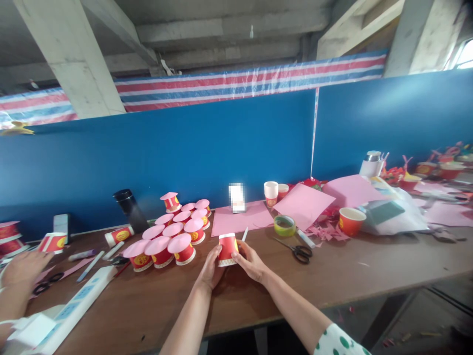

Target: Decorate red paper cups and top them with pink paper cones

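Note:
A red paper cup [226, 250], upside down with its rim toward the table, is held between my two hands near the table's front. My left hand [210, 270] grips its left side, fingers curled round it. On the other side my right hand [252, 262] presses thumb and fingers against the cup. A white pen-like stick [245, 233] rises just behind the right hand; whether it is held or lying there I cannot tell. To the left stand several upturned red cups with pink paper discs [179, 242] on top. Black-handled scissors [301, 253] lie to the right.
Pink paper sheets [305, 203], a yellow-green tape roll [284, 226] and an open paper cup [352, 222] lie rightward. A black bottle [130, 211] and a white power strip [79, 305] are leftward. A co-worker's hand [27, 268] is at far left near another cup.

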Action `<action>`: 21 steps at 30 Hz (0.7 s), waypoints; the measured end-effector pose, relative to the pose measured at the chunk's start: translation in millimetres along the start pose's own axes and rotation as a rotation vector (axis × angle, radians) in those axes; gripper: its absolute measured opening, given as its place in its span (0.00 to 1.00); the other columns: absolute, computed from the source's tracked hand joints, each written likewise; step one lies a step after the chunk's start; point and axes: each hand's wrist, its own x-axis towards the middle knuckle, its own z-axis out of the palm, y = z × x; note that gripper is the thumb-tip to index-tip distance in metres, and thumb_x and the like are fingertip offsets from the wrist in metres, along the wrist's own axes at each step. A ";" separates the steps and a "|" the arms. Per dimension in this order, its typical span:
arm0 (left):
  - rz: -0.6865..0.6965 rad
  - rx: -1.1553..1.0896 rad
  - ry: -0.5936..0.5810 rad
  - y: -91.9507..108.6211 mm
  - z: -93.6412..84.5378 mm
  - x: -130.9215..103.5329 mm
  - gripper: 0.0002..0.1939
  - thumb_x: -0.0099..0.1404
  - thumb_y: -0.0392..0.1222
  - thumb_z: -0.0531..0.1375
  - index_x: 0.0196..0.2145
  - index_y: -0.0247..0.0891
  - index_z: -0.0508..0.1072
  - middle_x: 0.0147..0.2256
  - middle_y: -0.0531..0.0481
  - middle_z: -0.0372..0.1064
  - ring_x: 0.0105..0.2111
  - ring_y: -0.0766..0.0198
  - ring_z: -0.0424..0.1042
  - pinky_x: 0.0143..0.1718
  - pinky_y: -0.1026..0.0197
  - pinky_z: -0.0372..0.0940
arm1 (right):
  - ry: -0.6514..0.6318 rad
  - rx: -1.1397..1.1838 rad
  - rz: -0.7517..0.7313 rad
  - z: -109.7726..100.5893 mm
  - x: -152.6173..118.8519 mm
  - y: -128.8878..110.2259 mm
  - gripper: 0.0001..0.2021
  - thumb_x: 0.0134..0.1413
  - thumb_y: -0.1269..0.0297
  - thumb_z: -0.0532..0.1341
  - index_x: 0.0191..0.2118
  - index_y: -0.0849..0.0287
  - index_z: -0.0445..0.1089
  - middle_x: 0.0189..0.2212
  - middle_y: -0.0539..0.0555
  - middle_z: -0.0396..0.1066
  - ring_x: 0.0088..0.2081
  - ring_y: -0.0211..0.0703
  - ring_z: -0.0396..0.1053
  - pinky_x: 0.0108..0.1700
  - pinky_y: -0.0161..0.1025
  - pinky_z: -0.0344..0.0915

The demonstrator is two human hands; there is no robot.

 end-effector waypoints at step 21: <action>0.001 0.034 -0.046 2.0 3.9 -2.2 0.08 0.52 0.40 0.64 0.30 0.34 0.72 0.28 0.50 0.73 0.29 0.63 0.70 0.36 0.60 0.63 | 0.010 -0.028 -0.011 0.2 -0.9 -0.1 0.24 0.55 0.54 0.57 0.55 0.59 0.57 0.46 0.57 0.68 0.47 0.47 0.66 0.48 0.42 0.63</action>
